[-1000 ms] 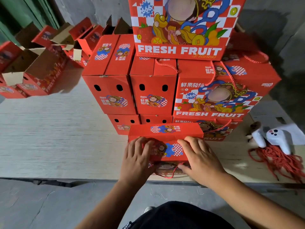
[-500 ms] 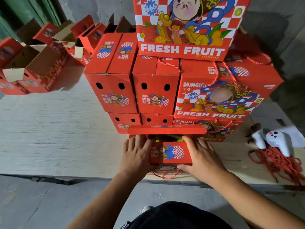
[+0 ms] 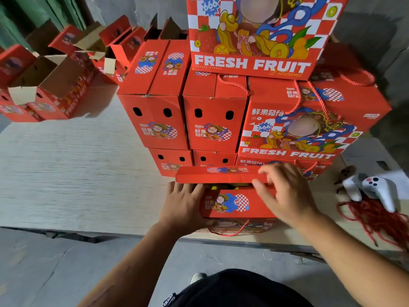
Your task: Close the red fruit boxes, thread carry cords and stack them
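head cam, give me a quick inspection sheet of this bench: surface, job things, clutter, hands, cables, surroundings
surface: pale wooden bench, its near edge over a grey floor.
job's things: red box at the bench edge, far flap raised, top not closed; a red cord loop hangs at its near side. Stack of closed boxes behind it, some with cords.
clutter: open empty boxes at far left; white game controller at right.
hands: left hand lies against the box's left end; right hand at the flap's right end.
cables: heap of loose red cords under the controller.
surroundings: grey wall behind, green panels at far left.
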Demonstrator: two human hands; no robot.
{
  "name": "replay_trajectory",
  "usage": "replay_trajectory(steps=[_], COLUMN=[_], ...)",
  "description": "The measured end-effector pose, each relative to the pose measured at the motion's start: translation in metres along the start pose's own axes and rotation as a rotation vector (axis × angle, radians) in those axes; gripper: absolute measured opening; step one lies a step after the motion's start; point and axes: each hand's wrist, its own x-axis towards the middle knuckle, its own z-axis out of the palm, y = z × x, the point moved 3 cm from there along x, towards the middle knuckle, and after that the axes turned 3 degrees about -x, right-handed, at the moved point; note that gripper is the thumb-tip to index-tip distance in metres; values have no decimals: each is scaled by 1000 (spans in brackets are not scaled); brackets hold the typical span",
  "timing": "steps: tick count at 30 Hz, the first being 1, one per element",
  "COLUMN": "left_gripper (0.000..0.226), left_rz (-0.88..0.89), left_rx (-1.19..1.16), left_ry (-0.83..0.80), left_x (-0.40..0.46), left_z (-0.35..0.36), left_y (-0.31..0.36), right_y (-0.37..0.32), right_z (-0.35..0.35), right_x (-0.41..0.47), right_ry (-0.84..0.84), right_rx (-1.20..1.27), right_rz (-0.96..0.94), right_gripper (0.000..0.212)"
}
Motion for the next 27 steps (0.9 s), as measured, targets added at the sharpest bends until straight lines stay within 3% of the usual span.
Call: replay_trajectory(steps=[1,4,5,9,11,12,14,16,18,23,27], left_gripper=[97,65,62,42,52,61,72,65,63,62,78], left_rz=[-18,-140,-189,-548,-784,-810,-624,-295,-83,106,75], left_rx=[-42,-270,-319,-316,-379,-390,-284,-122,-22,160,215], left_ry=[14,151,204,373,391,386,265,48,-72,-181,-317], left_x=[1,1,1,-5,-8,-6,7,27,43,69,55], left_z=[-1,-4,-4,2,5,5,2,-5,-15,-18,-2], left_y=[-1,-3,-2,0,-4,-7,-9,-11,-17,-33,-34], right_y=[7,24,27,30,26,24,24,24,21,20,18], right_z=[3,28,34,42,47,50,52,51,52,59,68], right_x=[13,29,28,29,28,27,23,24,30,43,8], right_ry=[-74,-641,-748,-679,-644,-641,-636,-640,-645,-733,-793], right_rx=[18,23,16,-185,-337,-399,-464,-434,-396,-472,-350], right_rz=[58,214,211,59,-57,-98,-123,-135,-202,-257,41], right_gripper=[58,90,98,109,108,105,100,90,81,75,73])
